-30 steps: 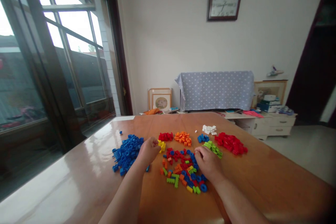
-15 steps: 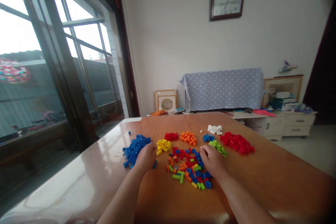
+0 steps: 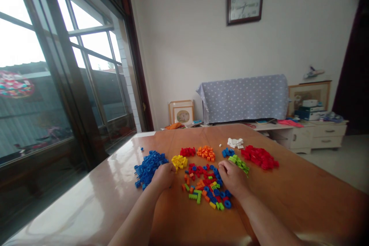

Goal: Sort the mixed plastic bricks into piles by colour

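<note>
My left hand point(image 3: 163, 177) is closed, its fingers bent down by the right edge of a blue brick pile point(image 3: 148, 169). A small yellow brick pile point(image 3: 179, 162) lies just beyond its fingertips. My right hand point(image 3: 234, 178) has its thumb and fingers pressed together, beside a light green brick pile point(image 3: 238, 164). What either hand holds, if anything, is hidden. Between the hands spreads a mixed group of toy bricks point(image 3: 198, 196) in red, blue, orange, green and yellow, with some round blue pieces. My right hand borders this group's right side.
Further back on the brown table point(image 3: 173, 219) lie red bricks point(image 3: 187, 152), orange bricks point(image 3: 205, 153), blue bricks point(image 3: 228, 152) and white bricks point(image 3: 235, 143). A larger red pile point(image 3: 260, 157) is at right. One blue piece point(image 3: 142, 149) sits alone at left.
My left hand has moved slightly right and nearer, away from the blue pile, over the spot where a blue piece showed. My right hand has barely moved. The view has shifted slightly.
</note>
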Tool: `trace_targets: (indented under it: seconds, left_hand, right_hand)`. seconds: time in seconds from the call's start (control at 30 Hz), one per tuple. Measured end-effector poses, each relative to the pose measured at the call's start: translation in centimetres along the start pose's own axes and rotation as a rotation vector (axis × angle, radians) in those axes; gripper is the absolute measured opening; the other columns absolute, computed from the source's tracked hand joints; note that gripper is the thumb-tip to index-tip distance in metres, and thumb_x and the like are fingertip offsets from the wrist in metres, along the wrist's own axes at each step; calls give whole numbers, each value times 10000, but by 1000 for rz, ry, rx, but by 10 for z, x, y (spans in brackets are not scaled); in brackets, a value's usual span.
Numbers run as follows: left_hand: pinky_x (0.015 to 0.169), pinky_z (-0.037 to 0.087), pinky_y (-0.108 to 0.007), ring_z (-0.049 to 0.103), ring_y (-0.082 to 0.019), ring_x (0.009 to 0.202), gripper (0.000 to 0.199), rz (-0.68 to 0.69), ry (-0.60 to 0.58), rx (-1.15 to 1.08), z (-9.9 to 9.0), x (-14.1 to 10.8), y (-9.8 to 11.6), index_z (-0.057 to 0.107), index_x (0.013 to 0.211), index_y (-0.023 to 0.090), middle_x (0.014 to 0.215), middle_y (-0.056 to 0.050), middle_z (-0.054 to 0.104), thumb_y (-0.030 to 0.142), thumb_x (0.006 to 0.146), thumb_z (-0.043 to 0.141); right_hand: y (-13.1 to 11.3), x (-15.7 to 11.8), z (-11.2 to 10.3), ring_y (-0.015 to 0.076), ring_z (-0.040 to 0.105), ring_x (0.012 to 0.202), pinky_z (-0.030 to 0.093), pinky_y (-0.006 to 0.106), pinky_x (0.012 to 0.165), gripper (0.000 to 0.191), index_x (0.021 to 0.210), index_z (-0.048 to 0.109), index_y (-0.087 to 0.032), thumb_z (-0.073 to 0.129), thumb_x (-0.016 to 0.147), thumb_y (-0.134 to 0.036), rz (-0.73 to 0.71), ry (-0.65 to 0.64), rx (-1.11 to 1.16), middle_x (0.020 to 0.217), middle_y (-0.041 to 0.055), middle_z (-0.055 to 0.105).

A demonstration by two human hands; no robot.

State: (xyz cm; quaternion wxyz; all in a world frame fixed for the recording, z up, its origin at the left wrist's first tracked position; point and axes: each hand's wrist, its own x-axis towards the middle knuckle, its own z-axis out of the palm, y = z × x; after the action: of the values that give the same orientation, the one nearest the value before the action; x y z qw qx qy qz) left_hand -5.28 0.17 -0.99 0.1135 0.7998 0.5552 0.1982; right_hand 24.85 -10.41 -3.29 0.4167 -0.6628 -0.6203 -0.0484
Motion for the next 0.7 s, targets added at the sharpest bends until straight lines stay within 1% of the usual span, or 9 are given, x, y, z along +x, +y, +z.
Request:
trace_targets:
  seconds: [0.07, 0.17, 0.33, 0.43, 0.6, 0.7]
  left_hand:
    - [691, 384, -216, 614, -167, 822, 158, 18, -8, -14, 2, -1, 0, 678, 803, 196, 885, -38, 711, 117, 775, 544]
    - [703, 395, -219, 614, -161, 812, 164, 30, -20, -34, 6, -1, 1, 683, 829, 188, 891, -43, 713, 120, 790, 539]
    - [738, 412, -233, 619, -178, 823, 137, 33, -26, -62, 12, 3, 4, 683, 774, 177, 847, -49, 707, 136, 785, 553]
    - [752, 411, -234, 616, -179, 836, 166, 41, 1, -87, 13, 6, 5, 683, 765, 175, 842, -45, 702, 112, 785, 531]
    - [761, 403, -247, 601, -177, 856, 252, 31, 72, -134, 6, 0, -6, 688, 848, 161, 887, -52, 695, 84, 827, 449]
    - [742, 405, -253, 597, -179, 823, 240, 10, 52, -157, -1, -11, -15, 696, 861, 149, 860, -49, 692, 106, 829, 462]
  right_hand:
    - [2, 1, 3, 189, 619, 835, 361, 284, 694, 275, 889, 688, -211, 428, 941, -287, 0, -2, 2, 877, 40, 687]
    - [3, 1, 3, 187, 618, 836, 355, 285, 692, 276, 889, 686, -212, 424, 941, -282, -2, 6, 9, 890, 40, 688]
    - [4, 1, 4, 183, 617, 826, 357, 282, 695, 270, 877, 682, -217, 427, 938, -281, -12, 16, 27, 872, 33, 682]
    - [7, 2, 6, 178, 613, 812, 365, 278, 704, 255, 856, 679, -220, 439, 926, -271, -20, 30, 36, 850, 29, 678]
    - [9, 2, 7, 179, 611, 805, 372, 276, 710, 246, 846, 670, -224, 444, 927, -277, -27, 35, 35, 846, 24, 678]
    - [9, 1, 6, 184, 611, 814, 375, 276, 713, 245, 848, 665, -230, 442, 934, -282, -25, 26, 37, 853, 24, 677]
